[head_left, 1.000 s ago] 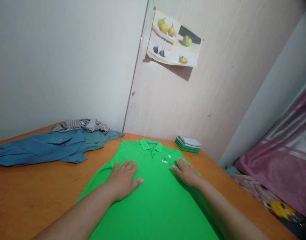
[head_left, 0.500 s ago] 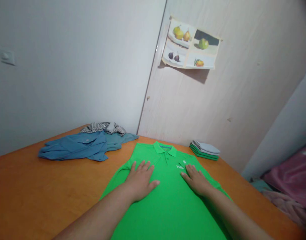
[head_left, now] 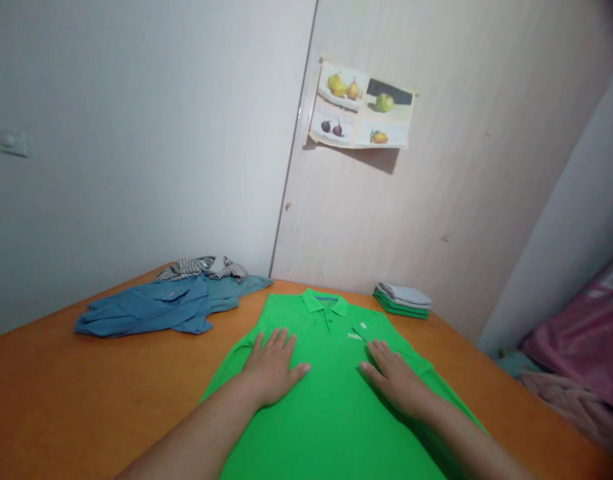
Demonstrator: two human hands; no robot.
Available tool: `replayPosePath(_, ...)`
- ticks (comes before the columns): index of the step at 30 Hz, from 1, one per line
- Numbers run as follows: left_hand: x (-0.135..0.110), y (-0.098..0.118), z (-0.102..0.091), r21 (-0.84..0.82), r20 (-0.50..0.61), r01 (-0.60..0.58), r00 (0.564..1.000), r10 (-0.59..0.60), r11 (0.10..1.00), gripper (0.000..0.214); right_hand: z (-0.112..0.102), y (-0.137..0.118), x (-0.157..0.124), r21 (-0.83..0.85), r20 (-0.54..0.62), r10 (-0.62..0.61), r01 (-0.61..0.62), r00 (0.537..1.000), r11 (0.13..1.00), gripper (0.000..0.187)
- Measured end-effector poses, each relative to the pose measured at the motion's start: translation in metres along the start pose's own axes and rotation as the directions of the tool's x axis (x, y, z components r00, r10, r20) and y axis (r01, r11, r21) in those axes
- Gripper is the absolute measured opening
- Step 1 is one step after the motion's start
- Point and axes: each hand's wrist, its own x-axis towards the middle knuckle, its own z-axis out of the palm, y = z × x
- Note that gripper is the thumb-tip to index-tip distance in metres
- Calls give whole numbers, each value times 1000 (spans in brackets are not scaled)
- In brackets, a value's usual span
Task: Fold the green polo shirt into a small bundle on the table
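Green polo shirt lies face up on the orange table, left hand and right hand pressed flat on its chest (fingers spread, grasping nothing), so uneven sliding pressure could, I judge, bunch the fabric into creases.

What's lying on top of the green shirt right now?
The left hand and right hand lie flat on the chest of the green shirt, fingers spread. The forearms hide parts of its lower half.
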Motion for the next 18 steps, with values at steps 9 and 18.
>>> replayPosePath(9, 5, -8, 6, 30, -47, -3, 999, 4, 1000, 86, 7, 14, -88, 39, 1, 80, -80, 997, 996, 86)
replayPosePath(18, 0, -3, 1, 100, -211, -54, 975, 74, 994, 71, 5, 14, -87, 104, -27, 77, -74, 997, 992, 85)
